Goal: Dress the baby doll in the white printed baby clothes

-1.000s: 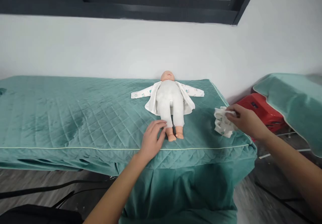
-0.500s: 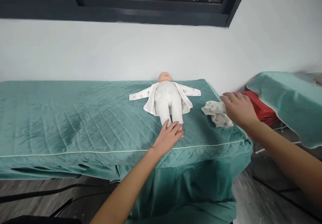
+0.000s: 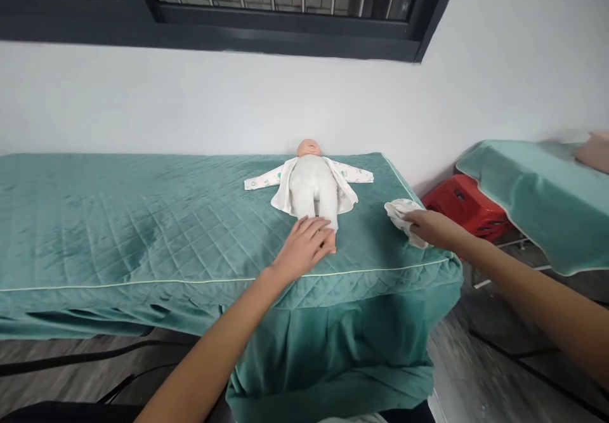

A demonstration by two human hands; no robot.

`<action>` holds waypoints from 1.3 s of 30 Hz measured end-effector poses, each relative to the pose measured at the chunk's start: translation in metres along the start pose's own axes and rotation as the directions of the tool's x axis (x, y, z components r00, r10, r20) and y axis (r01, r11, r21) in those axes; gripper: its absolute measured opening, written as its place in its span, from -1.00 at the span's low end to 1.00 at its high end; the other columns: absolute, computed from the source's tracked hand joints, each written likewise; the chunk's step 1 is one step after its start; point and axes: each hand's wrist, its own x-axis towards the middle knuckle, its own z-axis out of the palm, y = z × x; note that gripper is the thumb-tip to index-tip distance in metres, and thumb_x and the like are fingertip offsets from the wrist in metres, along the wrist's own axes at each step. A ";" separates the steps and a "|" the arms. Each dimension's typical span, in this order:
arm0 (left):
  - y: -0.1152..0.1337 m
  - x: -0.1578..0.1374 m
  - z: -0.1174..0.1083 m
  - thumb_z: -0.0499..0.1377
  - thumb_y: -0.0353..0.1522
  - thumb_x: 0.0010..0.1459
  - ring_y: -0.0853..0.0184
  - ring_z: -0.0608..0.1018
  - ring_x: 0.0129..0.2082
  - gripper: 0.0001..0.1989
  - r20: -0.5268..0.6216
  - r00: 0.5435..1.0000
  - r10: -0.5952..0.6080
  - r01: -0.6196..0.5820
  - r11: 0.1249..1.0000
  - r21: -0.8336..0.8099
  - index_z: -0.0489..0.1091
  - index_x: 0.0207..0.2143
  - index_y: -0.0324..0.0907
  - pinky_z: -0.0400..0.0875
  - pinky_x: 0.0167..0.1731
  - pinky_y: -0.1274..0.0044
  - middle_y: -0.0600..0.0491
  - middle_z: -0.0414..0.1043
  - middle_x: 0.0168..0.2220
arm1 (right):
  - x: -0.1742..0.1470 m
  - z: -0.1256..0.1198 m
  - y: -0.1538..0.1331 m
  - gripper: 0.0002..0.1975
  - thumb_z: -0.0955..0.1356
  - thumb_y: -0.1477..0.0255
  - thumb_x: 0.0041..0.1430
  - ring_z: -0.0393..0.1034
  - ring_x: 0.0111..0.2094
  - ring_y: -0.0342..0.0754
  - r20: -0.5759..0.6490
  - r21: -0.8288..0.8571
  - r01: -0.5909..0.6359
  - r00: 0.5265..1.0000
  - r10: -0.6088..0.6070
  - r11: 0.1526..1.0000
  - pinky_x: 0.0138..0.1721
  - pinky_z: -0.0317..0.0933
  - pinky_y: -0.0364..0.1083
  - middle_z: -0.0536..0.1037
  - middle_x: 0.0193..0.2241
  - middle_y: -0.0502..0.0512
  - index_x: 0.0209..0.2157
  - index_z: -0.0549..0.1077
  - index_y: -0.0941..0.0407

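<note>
A baby doll [image 3: 314, 179] lies on its back on the green quilted bed cover [image 3: 190, 220], head toward the wall. It wears a white baby shirt [image 3: 282, 189] spread wide at the front, its patterned sleeves stretched to both sides. Across the doll's lower legs lies my left hand [image 3: 304, 244], fingers extended; one bare foot shows beside it. To the right, my right hand [image 3: 431, 227] has its fingers closed on the edge of a crumpled white patterned baby garment [image 3: 403, 212]. Part of that garment is hidden under the fingers.
A red plastic chair or stool [image 3: 469, 204] stands beyond the bed's right end, partly beneath a second green-covered bed [image 3: 537, 182]. Behind the bed rises a white wall [image 3: 214, 99] with a dark-framed window [image 3: 285, 26]. Black cables or straps [image 3: 95, 361] show at lower left.
My right hand has come down and taken hold of the patterned garment, which is now more bunched. My left hand stays on the doll's legs. The view has shifted slightly.
</note>
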 end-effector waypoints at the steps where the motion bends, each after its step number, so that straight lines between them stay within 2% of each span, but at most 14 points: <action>1: 0.005 0.005 -0.013 0.09 -0.25 0.36 0.18 0.40 0.22 -0.70 -0.042 0.999 -0.026 0.024 0.999 -0.031 0.40 0.07 -0.12 0.23 0.27 0.22 -0.08 0.42 0.18 | 0.007 -0.011 -0.014 -0.85 0.34 0.53 -0.06 0.35 -0.51 -0.06 0.093 0.021 0.034 0.995 -0.036 0.999 -0.44 0.18 -0.11 0.55 -0.53 0.00 -0.46 0.54 0.05; 3: 0.021 0.016 -0.040 0.08 -0.24 0.36 0.18 0.43 0.19 -0.70 -0.142 0.988 -0.056 0.041 0.993 -0.107 0.39 0.07 -0.11 0.31 0.21 0.25 -0.09 0.43 0.16 | 0.018 -0.038 -0.050 -0.77 0.30 0.50 0.03 0.33 -0.51 -0.09 0.259 0.108 0.011 0.965 -0.039 0.994 -0.44 0.16 -0.12 0.53 -0.52 -0.04 -0.33 0.58 0.03; 6: 0.060 0.029 -0.078 0.12 -0.18 0.34 0.18 0.43 0.20 -0.60 -0.208 0.978 0.027 -0.070 0.977 -0.201 0.31 0.17 -0.10 0.35 0.20 0.29 -0.10 0.38 0.19 | 0.027 -0.082 -0.112 -0.71 0.29 0.45 0.08 0.19 -0.60 -0.14 0.317 0.359 -0.096 0.948 -0.024 0.928 -0.55 0.06 -0.16 0.41 -0.60 -0.10 -0.20 0.60 0.02; 9: 0.095 0.039 -0.107 0.18 -0.11 0.27 0.12 0.42 0.19 -0.48 -0.134 0.982 0.134 -0.152 0.978 -0.141 0.26 0.20 -0.09 0.36 0.17 0.25 -0.11 0.37 0.18 | 0.026 -0.121 -0.167 -0.76 0.35 0.41 0.08 0.16 -0.62 -0.19 0.344 0.674 -0.215 0.938 -0.043 0.707 -0.62 0.01 -0.19 0.41 -0.60 -0.08 -0.22 0.60 0.09; 12: 0.107 0.047 -0.132 0.18 -0.16 0.28 0.12 0.48 0.08 -0.58 -0.186 0.981 0.060 -0.071 0.996 -0.052 0.29 0.13 -0.11 0.42 0.05 0.25 -0.10 0.40 0.08 | 0.024 -0.146 -0.201 -0.81 0.41 0.43 0.07 0.21 -0.60 -0.22 0.344 0.843 -0.274 0.936 -0.072 0.464 -0.60 0.08 -0.21 0.47 -0.56 -0.01 -0.24 0.60 0.15; 14: 0.104 0.052 -0.148 0.21 -0.19 0.26 0.14 0.46 0.07 -0.59 -0.247 0.969 0.004 -0.022 0.997 -0.071 0.29 0.10 -0.11 0.43 0.02 0.28 -0.09 0.39 0.06 | 0.025 -0.155 -0.213 -0.85 0.42 0.44 0.08 0.29 -0.55 -0.20 0.321 0.893 -0.259 0.939 -0.119 0.368 -0.57 0.15 -0.21 0.52 -0.50 0.03 -0.28 0.60 0.15; 16: 0.098 0.055 -0.163 0.23 -0.20 0.24 0.16 0.44 0.09 -0.66 -0.275 0.961 -0.015 -0.020 0.992 -0.124 0.33 0.02 -0.09 0.41 0.05 0.32 -0.06 0.38 0.06 | 0.026 -0.161 -0.221 -0.88 0.42 0.44 0.10 0.35 -0.48 -0.17 0.290 0.921 -0.220 0.939 -0.185 0.322 -0.52 0.23 -0.21 0.56 -0.43 0.06 -0.30 0.60 0.13; 20: 0.092 0.060 -0.184 0.19 -0.30 0.26 0.25 0.47 0.02 -0.91 -0.402 0.915 -0.026 -0.078 0.968 -0.240 0.34 -0.24 -0.12 0.39 0.05 0.36 0.00 0.43 -0.02 | 0.027 -0.173 -0.232 -0.88 0.41 0.38 0.19 0.38 -0.42 -0.16 0.213 0.936 -0.107 0.931 -0.297 0.336 -0.42 0.29 -0.18 0.57 -0.36 0.07 -0.28 0.57 0.14; 24: 0.090 0.064 -0.190 0.18 -0.24 0.27 0.26 0.50 0.01 -0.83 -0.515 0.846 -0.136 -0.156 0.861 -0.484 0.27 -0.25 -0.12 0.43 -0.01 0.38 -0.03 0.46 0.02 | 0.026 -0.188 -0.234 -0.77 0.45 0.24 0.20 0.37 -0.39 -0.16 0.134 0.879 0.077 0.907 -0.399 0.471 -0.35 0.26 -0.15 0.54 -0.39 0.04 -0.26 0.55 0.14; 27: 0.088 0.067 -0.189 0.20 -0.16 0.26 0.28 0.55 -0.11 -0.76 -0.467 0.846 -0.259 -0.154 0.719 -0.678 0.25 -0.25 -0.10 0.48 -0.16 0.44 0.00 0.50 -0.08 | 0.026 -0.193 -0.232 -0.72 0.48 0.20 0.14 0.34 -0.38 -0.15 0.120 0.780 0.206 0.877 -0.465 0.591 -0.32 0.20 -0.13 0.51 -0.43 0.00 -0.29 0.55 0.13; 31: 0.085 0.066 -0.189 0.22 -0.09 0.23 0.39 0.51 -0.43 -0.70 -0.288 0.879 -0.380 -0.037 0.549 -0.835 0.27 -0.31 -0.10 0.38 -0.46 0.57 0.12 0.41 -0.41 | 0.027 -0.193 -0.233 -0.77 0.47 0.24 0.14 0.34 -0.28 -0.10 0.012 0.613 0.377 0.874 -0.485 0.694 -0.23 0.19 -0.10 0.48 -0.34 0.03 -0.38 0.55 0.13; 34: 0.080 0.065 -0.195 0.11 0.06 0.25 0.39 0.47 -0.50 -0.57 -0.175 0.896 -0.408 0.056 0.493 -0.868 0.31 -0.36 -0.12 0.34 -0.54 0.57 0.12 0.31 -0.50 | 0.027 -0.191 -0.236 -0.80 0.46 0.28 0.13 0.34 -0.23 -0.09 -0.075 0.603 0.419 0.877 -0.475 0.679 -0.21 0.21 -0.09 0.46 -0.25 0.04 -0.42 0.52 0.13; 36: 0.078 0.066 -0.201 0.06 0.12 0.24 0.38 0.49 -0.50 -0.50 -0.143 0.902 -0.407 0.083 0.490 -0.868 0.34 -0.36 -0.14 0.34 -0.54 0.57 0.10 0.32 -0.50 | 0.027 -0.190 -0.239 -0.77 0.45 0.26 0.15 0.34 -0.28 -0.11 -0.037 0.679 0.371 0.879 -0.475 0.633 -0.26 0.21 -0.11 0.46 -0.31 0.03 -0.43 0.49 0.13; 39: 0.078 0.070 -0.212 0.22 0.05 0.16 0.41 0.49 -0.50 -0.57 -0.128 0.920 -0.369 0.088 0.515 -0.853 0.39 -0.28 -0.15 0.33 -0.55 0.59 0.11 0.38 -0.48 | 0.027 -0.186 -0.247 -0.66 0.44 0.16 0.19 0.29 -0.41 -0.17 0.001 0.813 0.279 0.877 -0.481 0.511 -0.38 0.17 -0.16 0.41 -0.48 -0.03 -0.46 0.40 0.13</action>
